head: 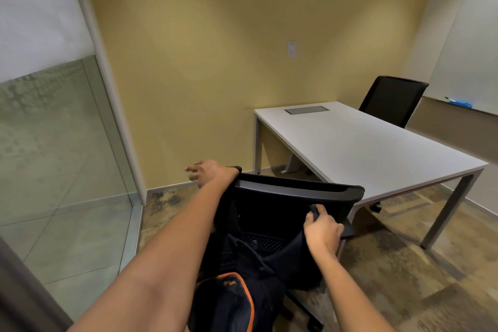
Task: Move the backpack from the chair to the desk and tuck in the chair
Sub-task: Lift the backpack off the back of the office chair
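A dark navy backpack [242, 302] with orange trim hangs low in front of me, against the black office chair [296, 191]. My right hand [322, 232] is closed on a dark strap of the backpack, just in front of the chair's backrest. My left hand [207, 171] reaches past the backrest's top left corner with its fingers spread and nothing in them. A dark shoulder strap runs along that forearm up to the wrist. The white desk [363, 148] stands to the right, beyond the chair, which is pulled out from the desk's near left corner.
A second black chair [390, 100] sits behind the desk's far side. A grey cable hatch [305, 110] is set in the desktop. A glass partition [54, 143] closes the left side, with a yellow wall ahead. A whiteboard ledge with a blue eraser [462, 102] runs along the right wall.
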